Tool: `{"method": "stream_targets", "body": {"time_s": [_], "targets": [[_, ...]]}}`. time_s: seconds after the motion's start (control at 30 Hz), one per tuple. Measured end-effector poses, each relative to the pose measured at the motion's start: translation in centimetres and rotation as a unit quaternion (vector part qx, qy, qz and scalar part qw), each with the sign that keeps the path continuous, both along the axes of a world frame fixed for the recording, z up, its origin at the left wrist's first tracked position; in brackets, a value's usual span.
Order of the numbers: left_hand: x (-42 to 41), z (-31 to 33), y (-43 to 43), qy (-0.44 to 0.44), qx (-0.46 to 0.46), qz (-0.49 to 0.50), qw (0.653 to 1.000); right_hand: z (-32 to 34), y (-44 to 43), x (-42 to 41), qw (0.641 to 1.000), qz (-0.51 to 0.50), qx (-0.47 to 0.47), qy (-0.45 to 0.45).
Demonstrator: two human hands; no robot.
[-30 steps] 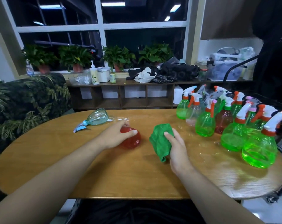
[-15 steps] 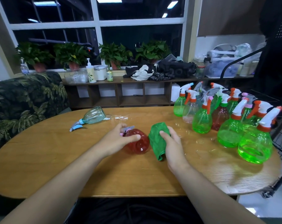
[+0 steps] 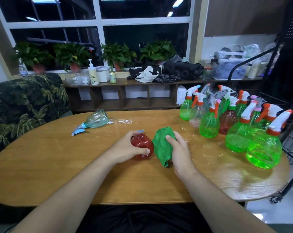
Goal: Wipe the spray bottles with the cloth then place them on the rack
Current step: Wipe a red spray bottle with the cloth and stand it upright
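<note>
Both of your hands are busy near the middle of the wooden table (image 3: 58, 174), close together but not touching. Your left hand (image 3: 125, 149) is wrapped around the red spray bottle (image 3: 142, 143): the fingers curl over its far side and the thumb lies across its lower front. That bottle is tipped over, with its pale trigger pointing away from you. Whether it rests on the wood is hard to tell. Your right hand (image 3: 180, 153) grips the green cloth (image 3: 161, 150), thumb pressed on top and fingers curled behind. The bunched cloth touches the red bottle's right side. A clear bottle (image 3: 96, 119) lies on its side further back to the left. At the table's right end stands a group of upright bottles (image 3: 234, 128), beside the wire rack (image 3: 292, 148).
</note>
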State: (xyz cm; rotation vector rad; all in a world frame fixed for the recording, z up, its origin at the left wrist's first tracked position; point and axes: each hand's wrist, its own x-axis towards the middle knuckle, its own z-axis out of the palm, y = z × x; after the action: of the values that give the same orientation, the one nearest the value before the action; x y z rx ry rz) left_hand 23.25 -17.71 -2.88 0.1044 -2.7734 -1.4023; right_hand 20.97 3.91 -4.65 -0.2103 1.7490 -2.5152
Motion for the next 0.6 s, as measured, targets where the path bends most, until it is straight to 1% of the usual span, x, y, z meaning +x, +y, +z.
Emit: {"method": "stream_targets", "body": {"time_s": [0.07,0.13,0.2,0.3,0.4,0.53,0.6], "targets": [[0.3,-0.2,0.2,0.029,0.019,-0.008,0.999,-0.1,0.0,0.0,1.0,0.004,0.001,0.004],[0.8,-1.0,0.5,0.088,0.029,0.01,0.996,-0.1,0.1,0.0,1.0,0.003,-0.005,0.006],[1.5,-1.8,0.9,0.154,0.028,0.026,0.987,-0.2,0.1,-0.1,1.0,-0.002,-0.019,0.006],[2.2,-2.5,1.2,0.227,0.006,0.012,0.974,-0.2,0.2,-0.3,0.999,-0.004,-0.031,0.017],[2.8,-2.5,1.3,0.253,-0.014,-0.004,0.967,-0.4,0.3,-0.3,0.999,0.006,-0.036,0.041],[3.4,-2.3,1.7,0.264,-0.001,-0.037,0.964,-0.4,0.2,-0.3,0.997,0.012,-0.041,0.058],[3.5,-2.3,1.7,0.278,-0.013,-0.049,0.959,-0.3,0.2,-0.3,0.996,0.012,-0.041,0.073]]}}
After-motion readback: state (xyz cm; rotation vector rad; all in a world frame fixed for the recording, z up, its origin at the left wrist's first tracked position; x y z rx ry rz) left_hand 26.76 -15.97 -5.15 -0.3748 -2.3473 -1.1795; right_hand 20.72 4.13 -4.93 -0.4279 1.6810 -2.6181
